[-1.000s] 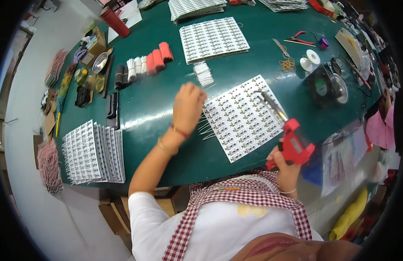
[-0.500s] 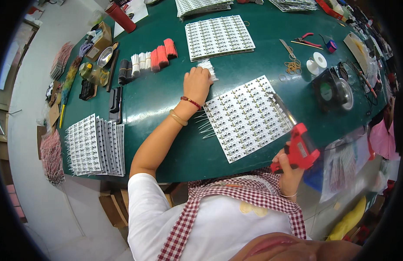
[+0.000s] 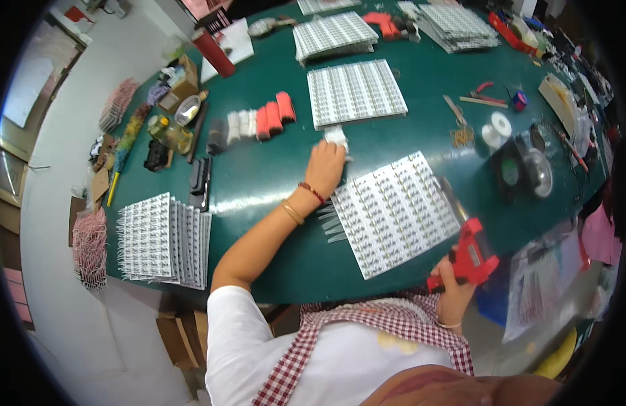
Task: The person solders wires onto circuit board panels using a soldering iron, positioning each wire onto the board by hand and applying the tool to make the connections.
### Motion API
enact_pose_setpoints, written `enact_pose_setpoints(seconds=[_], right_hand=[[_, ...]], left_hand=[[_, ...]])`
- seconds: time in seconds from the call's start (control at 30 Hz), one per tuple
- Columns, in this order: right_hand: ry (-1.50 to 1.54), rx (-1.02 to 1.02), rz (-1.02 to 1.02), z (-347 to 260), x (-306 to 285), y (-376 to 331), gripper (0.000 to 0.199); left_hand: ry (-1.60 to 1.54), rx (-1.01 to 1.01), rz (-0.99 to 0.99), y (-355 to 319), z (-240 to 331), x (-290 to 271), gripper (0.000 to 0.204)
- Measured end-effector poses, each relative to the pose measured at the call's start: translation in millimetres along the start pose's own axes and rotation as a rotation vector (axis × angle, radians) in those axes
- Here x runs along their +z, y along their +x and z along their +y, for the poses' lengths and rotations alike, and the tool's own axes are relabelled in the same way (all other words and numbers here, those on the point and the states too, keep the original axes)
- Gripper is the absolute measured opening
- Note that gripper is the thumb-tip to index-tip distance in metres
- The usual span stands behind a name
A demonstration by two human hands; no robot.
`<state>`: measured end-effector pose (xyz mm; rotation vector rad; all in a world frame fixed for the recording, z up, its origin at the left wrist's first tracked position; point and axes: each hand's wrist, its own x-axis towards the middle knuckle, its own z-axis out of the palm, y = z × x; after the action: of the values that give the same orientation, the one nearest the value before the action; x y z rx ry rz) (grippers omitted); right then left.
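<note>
My left hand reaches over the table to a small pile of white wires. Its fingers are curled together at the pile's near end, and the fingertips are hidden. My right hand grips the handle of a red soldering gun. The gun's metal tip points up and left, beside the right edge of a white circuit board panel. That panel lies in front of me, carrying rows of small parts. Several thin white wires stick out from its left edge.
A stack of wired panels stands at the left. More panels lie farther back. Bundled red wires and white wires sit left of my hand. A solder spool, scissors and a black fan-like device are at the right.
The whole view has shifted, so the table's things appear lower and a little to the right. My left hand stays by the white wires; my right hand still holds the soldering gun.
</note>
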<state>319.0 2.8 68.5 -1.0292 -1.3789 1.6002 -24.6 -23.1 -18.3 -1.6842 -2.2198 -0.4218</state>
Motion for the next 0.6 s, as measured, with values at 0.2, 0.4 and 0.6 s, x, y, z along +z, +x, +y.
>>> enact_pose_setpoints(seconds=[0.2,0.4,0.6], right_hand=[[0.085,-0.025,0.039,0.7,0.1,-2.4,0.038],[0.120,-0.030,0.091,1.5,-2.2,-7.2,0.037],[0.140,-0.056,0.096,4.0,-1.7,-5.9,0.038]], left_hand=[[-0.066,0.117,0.022,0.3,-1.8,-6.0,0.014],[-0.095,0.206,0.035,2.3,-1.9,-10.2,0.014],[-0.126,0.156,0.032,3.4,-3.7,-16.4,0.018]])
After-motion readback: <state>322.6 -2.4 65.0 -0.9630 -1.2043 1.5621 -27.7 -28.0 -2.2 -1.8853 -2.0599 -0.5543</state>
